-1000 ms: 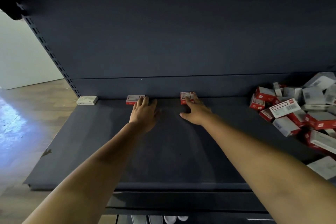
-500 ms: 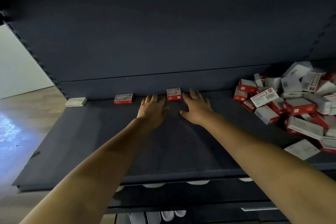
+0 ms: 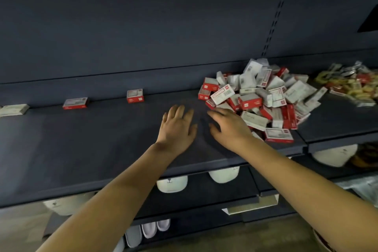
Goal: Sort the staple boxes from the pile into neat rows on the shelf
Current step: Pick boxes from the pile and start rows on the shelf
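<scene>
At the bottom of the frame, below the shelf, pale shoes [image 3: 147, 231] sit on a low level, and white caps [image 3: 172, 183] peek out from the level above them. Two bare arms reach up from the bottom corners to the middle of the frame. The left hand [image 3: 177, 127] is over the dark shelf [image 3: 81, 149] with its fingers straight and spread, and its grip holds nothing. The right hand [image 3: 229, 127] is just beside it, fingers out and loose, and its grip holds nothing too. Its far side is right at the edge of the pile of staple boxes [image 3: 259, 96], but I cannot tell if it touches a box. The pile is on the shelf at the middle right of the frame, with many red and white boxes all mixed up, too many to count. Farther back, three boxes stand in a row by the back wall, well apart from each other: a red box [image 3: 135, 95] near the middle, a second red box [image 3: 75, 103] to its left, and a white box [image 3: 14, 109] at the left edge. At the far right lies a blurry heap of yellow and red packs [image 3: 351, 83].
</scene>
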Motion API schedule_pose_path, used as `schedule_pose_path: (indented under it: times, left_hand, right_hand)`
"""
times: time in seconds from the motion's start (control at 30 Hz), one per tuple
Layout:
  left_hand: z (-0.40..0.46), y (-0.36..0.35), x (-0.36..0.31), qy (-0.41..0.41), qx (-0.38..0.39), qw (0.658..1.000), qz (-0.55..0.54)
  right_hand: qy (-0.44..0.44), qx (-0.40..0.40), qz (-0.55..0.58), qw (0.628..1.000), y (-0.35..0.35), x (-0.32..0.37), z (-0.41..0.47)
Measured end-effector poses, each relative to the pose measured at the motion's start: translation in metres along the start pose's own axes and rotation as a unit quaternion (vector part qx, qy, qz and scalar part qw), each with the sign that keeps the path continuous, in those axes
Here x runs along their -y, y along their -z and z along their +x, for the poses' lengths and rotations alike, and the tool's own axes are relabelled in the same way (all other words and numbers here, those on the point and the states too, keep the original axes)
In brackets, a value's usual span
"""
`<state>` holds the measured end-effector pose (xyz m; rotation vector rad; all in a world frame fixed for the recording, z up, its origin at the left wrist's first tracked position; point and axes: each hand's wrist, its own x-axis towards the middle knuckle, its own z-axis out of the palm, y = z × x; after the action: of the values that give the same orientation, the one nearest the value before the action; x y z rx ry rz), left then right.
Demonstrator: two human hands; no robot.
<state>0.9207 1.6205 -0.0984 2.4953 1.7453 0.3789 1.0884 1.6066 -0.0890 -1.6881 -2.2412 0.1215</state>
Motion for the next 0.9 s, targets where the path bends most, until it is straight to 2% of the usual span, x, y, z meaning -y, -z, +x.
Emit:
schedule_pose_path:
  times: [0.23, 0.43, 0.77, 0.9]
  left_hand:
    - [-0.008, -0.003, -0.066, -0.057, 0.029, 0.998, -0.011]
    - [-0.008, -0.023, -0.095, -0.115, 0.057, 0.992, -0.011]
    - [0.004, -0.043, -0.106, -0.115, 0.063, 0.991, -0.010]
    - [0.003, -0.049, -0.106, -0.112, 0.069, 0.991, -0.001]
  right_hand:
    - [-0.005, -0.031, 0.041, 0.999, 0.029, -0.061, -0.046]
    - [-0.022, -0.026, 0.049, 0.998, 0.040, -0.091, -0.066]
    - [0.031, -0.017, 0.001, 0.999, 0.015, -0.099, -0.080]
    - [0.027, -0.048, -0.022, 0.998, 0.006, -0.095, -0.084]
